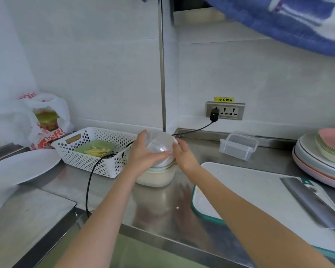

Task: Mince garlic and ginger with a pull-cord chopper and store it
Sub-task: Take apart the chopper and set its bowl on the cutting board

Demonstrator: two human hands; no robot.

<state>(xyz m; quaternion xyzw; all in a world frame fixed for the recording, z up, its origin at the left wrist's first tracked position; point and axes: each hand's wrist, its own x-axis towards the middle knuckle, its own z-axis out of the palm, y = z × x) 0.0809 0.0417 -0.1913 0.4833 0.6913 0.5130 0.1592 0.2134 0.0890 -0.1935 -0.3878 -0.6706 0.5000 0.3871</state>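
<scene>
Forearms: nearest the lens, both reach forward over the steel surface [157, 207] toward its back corner.
Left hand [143, 153]: we see its fingers and thumb curled round a clear, dome-shaped bowl [157, 143], which is tilted.
Right hand [184, 153]: fingertips touch the far-right side of the same bowl; we cannot tell whether it grips or only steadies.
Bowl identity: we judge it a part of the pull-cord chopper; blur hides cord and blades.
Key relation: the bowl sits between the two hands, just above a stack of pale bowls [159, 175]; the left hand carries it, so the lift or set-down turns on that hand.
Basket [97, 151]: white, perforated, just left of the stack; holds a green dish [97, 147] of yellow strips, probably ginger.
Storage box [238, 145]: clear, lidded, back right, well apart from the hands; looks empty.
Cutting board [250, 192]: right, with a cleaver [310, 202] lying on it.
Plates [321, 161]: stacked at far right.
Progress: we judge mincing not yet begun.
</scene>
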